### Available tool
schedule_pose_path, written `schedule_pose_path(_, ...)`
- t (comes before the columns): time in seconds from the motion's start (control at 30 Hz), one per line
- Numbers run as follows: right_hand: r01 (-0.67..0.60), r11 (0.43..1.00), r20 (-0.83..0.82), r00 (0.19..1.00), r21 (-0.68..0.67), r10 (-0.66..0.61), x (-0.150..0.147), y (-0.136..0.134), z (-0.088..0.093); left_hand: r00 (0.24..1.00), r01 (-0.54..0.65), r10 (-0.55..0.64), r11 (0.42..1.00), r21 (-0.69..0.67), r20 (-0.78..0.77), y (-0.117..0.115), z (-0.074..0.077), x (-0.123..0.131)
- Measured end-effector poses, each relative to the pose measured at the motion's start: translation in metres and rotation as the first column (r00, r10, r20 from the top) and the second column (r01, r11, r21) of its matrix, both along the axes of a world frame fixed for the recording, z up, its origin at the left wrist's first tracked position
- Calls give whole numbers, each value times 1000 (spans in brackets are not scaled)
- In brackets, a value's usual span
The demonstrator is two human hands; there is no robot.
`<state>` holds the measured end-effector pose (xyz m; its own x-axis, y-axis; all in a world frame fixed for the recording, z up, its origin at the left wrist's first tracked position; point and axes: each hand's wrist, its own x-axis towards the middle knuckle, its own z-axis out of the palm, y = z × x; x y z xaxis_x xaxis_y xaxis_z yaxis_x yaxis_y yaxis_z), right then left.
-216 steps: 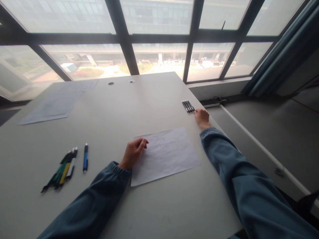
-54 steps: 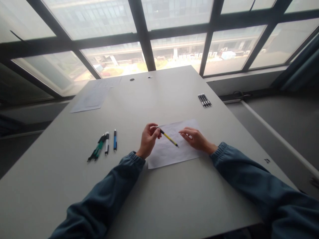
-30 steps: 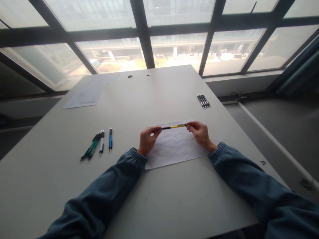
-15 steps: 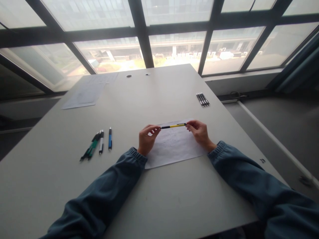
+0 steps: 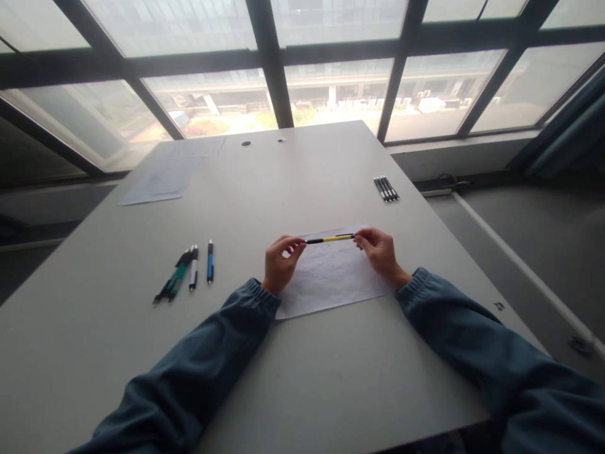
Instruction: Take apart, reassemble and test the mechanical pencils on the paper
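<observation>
A yellow pen (image 5: 331,239) with black ends and a black clip is stretched level between my two hands. My left hand (image 5: 282,261) pinches its black grip end between thumb and fingers. At the other end, my right hand (image 5: 379,252) pinches the tip near the clip. Beneath both hands a sheet of white paper (image 5: 328,277) with faint marks lies on the table; the right wrist covers part of its edge. To the left of my left hand lie a blue pen (image 5: 210,261), a white pen (image 5: 193,268) and green pens (image 5: 176,280) partly overlapping.
Several black pens (image 5: 386,189) lie side by side near the right edge of the white table (image 5: 302,183). Loose papers (image 5: 158,176) rest at the far left. A small dark piece (image 5: 499,306) sits at the right edge. Windows stand beyond the table.
Hardly anything differs. The view has shifted very slightly, and both hands still hold the yellow pen in the same place.
</observation>
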<state>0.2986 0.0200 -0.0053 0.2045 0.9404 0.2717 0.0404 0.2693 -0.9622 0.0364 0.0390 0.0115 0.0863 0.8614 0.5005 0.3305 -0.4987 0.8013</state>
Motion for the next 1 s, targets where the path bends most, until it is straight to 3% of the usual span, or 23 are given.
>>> schedule_pose_path(1.0, 13, 1000, 62, 998, 20, -14, 1, 0, -2, 999, 6, -6, 1000, -1, -37, 0, 0, 0)
